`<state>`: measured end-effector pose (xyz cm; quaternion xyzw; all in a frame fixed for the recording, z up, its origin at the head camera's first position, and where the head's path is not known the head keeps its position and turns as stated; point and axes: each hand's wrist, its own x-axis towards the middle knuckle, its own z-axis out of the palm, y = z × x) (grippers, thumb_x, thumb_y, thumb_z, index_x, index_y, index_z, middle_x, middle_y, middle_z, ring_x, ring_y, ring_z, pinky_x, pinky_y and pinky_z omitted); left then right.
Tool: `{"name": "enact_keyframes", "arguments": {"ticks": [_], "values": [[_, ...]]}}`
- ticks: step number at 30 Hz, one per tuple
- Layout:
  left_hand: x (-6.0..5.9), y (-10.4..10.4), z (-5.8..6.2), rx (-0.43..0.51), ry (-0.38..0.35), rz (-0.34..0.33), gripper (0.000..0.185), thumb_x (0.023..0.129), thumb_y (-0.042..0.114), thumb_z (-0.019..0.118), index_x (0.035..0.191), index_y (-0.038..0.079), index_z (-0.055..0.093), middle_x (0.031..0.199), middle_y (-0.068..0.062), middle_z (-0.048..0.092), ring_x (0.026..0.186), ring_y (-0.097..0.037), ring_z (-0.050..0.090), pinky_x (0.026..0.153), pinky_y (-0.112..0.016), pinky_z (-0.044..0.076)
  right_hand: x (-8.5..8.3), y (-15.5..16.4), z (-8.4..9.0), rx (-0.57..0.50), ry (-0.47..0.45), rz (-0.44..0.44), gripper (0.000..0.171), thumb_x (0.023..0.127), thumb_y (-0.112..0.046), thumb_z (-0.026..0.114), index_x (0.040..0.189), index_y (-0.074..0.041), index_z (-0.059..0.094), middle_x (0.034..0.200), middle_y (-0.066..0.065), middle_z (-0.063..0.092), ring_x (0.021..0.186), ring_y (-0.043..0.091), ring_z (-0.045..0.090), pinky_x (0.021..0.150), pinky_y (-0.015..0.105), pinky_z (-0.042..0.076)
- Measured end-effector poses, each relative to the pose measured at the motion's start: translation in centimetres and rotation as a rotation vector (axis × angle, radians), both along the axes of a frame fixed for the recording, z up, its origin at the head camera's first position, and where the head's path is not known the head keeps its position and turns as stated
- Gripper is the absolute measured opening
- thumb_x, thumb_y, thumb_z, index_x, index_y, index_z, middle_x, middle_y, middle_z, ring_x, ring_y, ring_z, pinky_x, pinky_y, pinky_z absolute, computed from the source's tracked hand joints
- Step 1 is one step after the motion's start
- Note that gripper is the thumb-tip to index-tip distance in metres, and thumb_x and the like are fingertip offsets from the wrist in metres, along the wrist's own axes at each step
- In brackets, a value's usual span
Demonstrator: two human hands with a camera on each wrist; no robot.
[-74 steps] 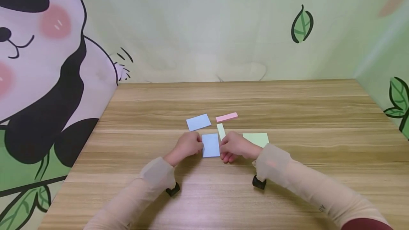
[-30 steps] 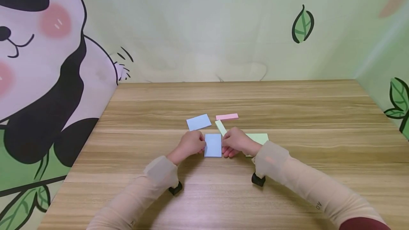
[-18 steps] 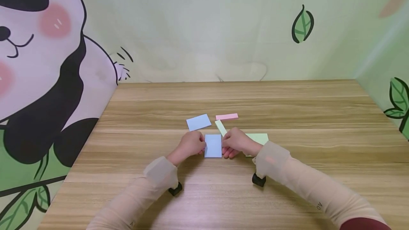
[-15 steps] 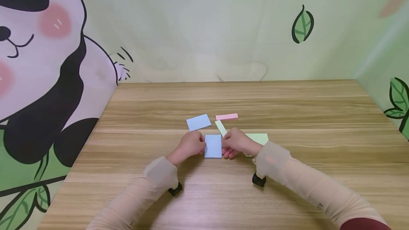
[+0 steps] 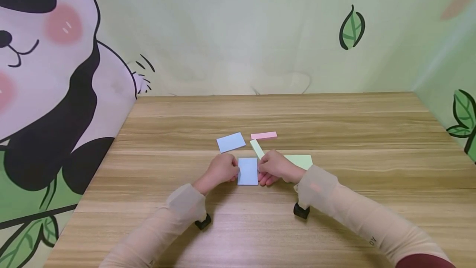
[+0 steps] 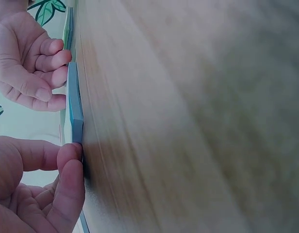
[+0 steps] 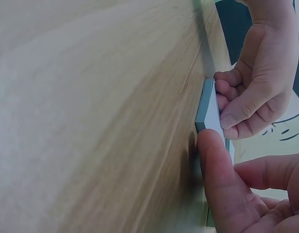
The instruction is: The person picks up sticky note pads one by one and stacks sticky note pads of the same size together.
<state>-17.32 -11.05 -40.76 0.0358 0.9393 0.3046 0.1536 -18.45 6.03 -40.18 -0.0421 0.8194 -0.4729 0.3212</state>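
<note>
A blue sticky-note pad lies between the two hands in the head view, its long sides pointing away from the person. My left hand holds its left edge; in the left wrist view the thumb and a finger of the left hand meet at the pad's near corner. At the opposite edge my right hand grips with curled fingers, though its exact contact is partly hidden. A narrow pale-green strip pad touches or nearly touches the right hand's fingers.
Another blue sticky-note pad lies tilted behind the left hand. Behind the green strip sits a pink strip pad. A larger green pad is partly covered by the right hand and sleeve. All lie on a wooden table.
Since the earliest frame the held blue pad has shifted slightly right and, lately, a little toward the person. The green strip has turned to a slant and the pink strip has straightened.
</note>
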Motion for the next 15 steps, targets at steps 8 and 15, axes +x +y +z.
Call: {"name": "enact_keyframes", "arguments": {"ticks": [8, 15], "values": [[0.08, -0.08, -0.11, 0.0, -0.035, 0.009, 0.008, 0.078, 0.006, 0.053, 0.07, 0.006, 0.055, 0.055, -0.002, 0.056, 0.045, -0.01, 0.05, 0.044, -0.02, 0.041, 0.16, -0.07, 0.11, -0.017, -0.015, -0.009, 0.014, 0.086, -0.002, 0.047, 0.08, 0.007, 0.057, 0.062, 0.01, 0.06, 0.048, 0.012, 0.058, 0.047, 0.024, 0.049], [0.29, -0.1, -0.03, -0.002, -0.061, 0.009, 0.009, 0.08, 0.008, 0.054, 0.072, 0.006, 0.055, 0.056, -0.002, 0.055, 0.048, -0.012, 0.05, 0.046, -0.021, 0.04, 0.27, -0.15, 0.1, -0.012, -0.01, -0.009, 0.014, 0.086, -0.002, 0.048, 0.08, 0.007, 0.057, 0.062, 0.01, 0.06, 0.047, 0.012, 0.057, 0.047, 0.024, 0.049]]}}
